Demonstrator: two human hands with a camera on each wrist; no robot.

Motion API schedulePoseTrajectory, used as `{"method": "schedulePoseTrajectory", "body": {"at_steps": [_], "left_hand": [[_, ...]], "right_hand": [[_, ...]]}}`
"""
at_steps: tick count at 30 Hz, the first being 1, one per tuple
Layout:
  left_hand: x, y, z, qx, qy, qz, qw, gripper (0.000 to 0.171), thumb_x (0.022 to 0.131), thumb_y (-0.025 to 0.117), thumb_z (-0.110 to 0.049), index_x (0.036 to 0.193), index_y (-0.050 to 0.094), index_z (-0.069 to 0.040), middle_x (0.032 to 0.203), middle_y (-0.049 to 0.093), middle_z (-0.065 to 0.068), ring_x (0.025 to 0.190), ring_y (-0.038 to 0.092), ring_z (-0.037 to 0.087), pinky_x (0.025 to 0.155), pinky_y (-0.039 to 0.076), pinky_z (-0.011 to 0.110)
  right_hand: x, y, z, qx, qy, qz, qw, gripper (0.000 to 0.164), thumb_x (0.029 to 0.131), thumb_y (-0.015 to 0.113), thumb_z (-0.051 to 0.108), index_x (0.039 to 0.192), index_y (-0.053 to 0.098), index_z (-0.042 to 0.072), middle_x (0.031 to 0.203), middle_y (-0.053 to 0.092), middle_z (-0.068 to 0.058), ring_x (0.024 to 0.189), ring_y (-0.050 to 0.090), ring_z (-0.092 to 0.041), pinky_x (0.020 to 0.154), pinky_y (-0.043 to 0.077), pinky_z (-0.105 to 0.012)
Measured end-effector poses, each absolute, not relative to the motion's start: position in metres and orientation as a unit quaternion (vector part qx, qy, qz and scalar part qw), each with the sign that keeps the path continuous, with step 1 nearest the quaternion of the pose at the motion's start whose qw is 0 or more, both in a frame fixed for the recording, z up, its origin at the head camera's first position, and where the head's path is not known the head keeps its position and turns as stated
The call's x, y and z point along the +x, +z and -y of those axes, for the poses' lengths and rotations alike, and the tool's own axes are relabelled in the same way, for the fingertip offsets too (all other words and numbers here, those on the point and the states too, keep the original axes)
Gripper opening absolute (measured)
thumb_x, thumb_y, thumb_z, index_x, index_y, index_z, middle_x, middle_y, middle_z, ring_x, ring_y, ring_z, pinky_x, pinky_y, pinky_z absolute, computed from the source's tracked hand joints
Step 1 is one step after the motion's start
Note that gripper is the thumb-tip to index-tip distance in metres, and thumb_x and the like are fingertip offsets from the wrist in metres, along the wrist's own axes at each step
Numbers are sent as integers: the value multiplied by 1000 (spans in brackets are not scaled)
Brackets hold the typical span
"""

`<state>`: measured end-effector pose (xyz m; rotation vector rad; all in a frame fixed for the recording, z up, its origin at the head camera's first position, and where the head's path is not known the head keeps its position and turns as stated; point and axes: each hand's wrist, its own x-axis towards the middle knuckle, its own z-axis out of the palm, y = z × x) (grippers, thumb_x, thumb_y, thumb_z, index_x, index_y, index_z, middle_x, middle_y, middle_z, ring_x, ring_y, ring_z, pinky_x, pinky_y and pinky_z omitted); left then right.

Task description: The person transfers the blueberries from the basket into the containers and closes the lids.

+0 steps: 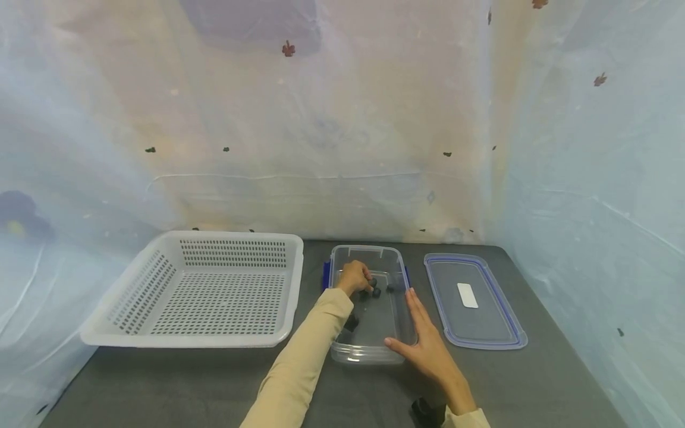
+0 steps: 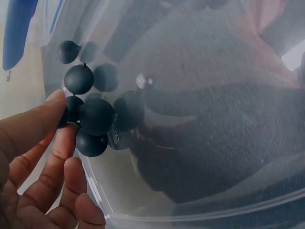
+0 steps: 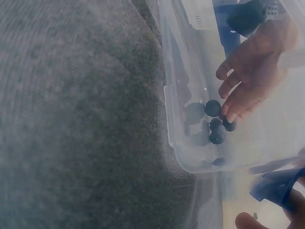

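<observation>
A clear plastic container (image 1: pixel 381 324) with blue side latches stands uncovered on the dark table. Several small dark balls (image 2: pixel 96 117), some with a short nub, are grouped on its floor toward the far end. My left hand (image 1: pixel 354 277) reaches down inside and pinches one dark ball (image 3: pixel 229 124) between thumb and fingertips, right against the others. That ball is partly hidden by the fingers. My right hand (image 1: pixel 428 345) lies along the container's right side, fingers extended and thumb spread over the near right rim, close to a blue latch (image 3: pixel 276 186).
A large white perforated basket (image 1: pixel 291 297) stands left of the container. To the right, the clear lid (image 1: pixel 481 321) with a blue seal and a white label lies flat. Patterned plastic sheeting (image 1: pixel 342 119) hangs behind the table and at both sides.
</observation>
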<state>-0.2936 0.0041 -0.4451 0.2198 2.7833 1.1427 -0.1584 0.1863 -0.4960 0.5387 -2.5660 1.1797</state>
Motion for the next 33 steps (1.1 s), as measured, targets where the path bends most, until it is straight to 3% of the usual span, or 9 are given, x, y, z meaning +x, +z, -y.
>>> {"method": "schedulePoseTrajectory", "body": {"at_steps": [8, 21, 27, 30, 33], "left_hand": [[-292, -447, -3, 73, 361, -927, 71, 24, 65, 88, 1, 82, 71, -1, 86, 64, 7, 84, 59, 23, 79, 50, 36], [-294, -445, 1, 79, 385, -917, 61, 19, 69, 88, -7, 81, 74, -4, 85, 68, 5, 95, 59, 30, 84, 48, 39], [-296, -441, 4, 86, 426, -899, 59, 14, 74, 84, -9, 81, 73, -4, 78, 66, 3, 84, 60, 28, 73, 50, 34], [-298, -438, 4, 89, 458, -883, 57, 8, 79, 77, -7, 85, 73, -3, 79, 67, 4, 73, 62, 21, 63, 50, 28], [-299, -432, 1, 100, 496, -861, 50, 8, 84, 70, -7, 91, 72, -3, 85, 68, 4, 71, 62, 17, 61, 50, 25]], "right_hand": [[-157, -496, -187, 190, 410, 882, 134, 103, 79, 78, 40, 155, 18, 5, 160, 13, -9, 141, 21, -39, 103, 24, -65], [-158, -495, -186, 192, 415, 880, 131, 101, 80, 77, 40, 155, 18, 5, 160, 14, -13, 141, 20, -40, 103, 24, -66], [-159, -493, -190, 204, 434, 866, 140, 81, 90, 68, 26, 152, 23, 1, 157, 21, -19, 140, 22, -39, 104, 23, -64], [-160, -487, -193, 207, 465, 848, 146, 71, 93, 64, 16, 151, 27, -1, 153, 27, -23, 137, 29, -43, 101, 30, -64], [-162, -476, -198, 209, 486, 834, 158, 65, 93, 63, 9, 149, 32, -1, 150, 33, -24, 133, 35, -44, 94, 40, -61]]}}
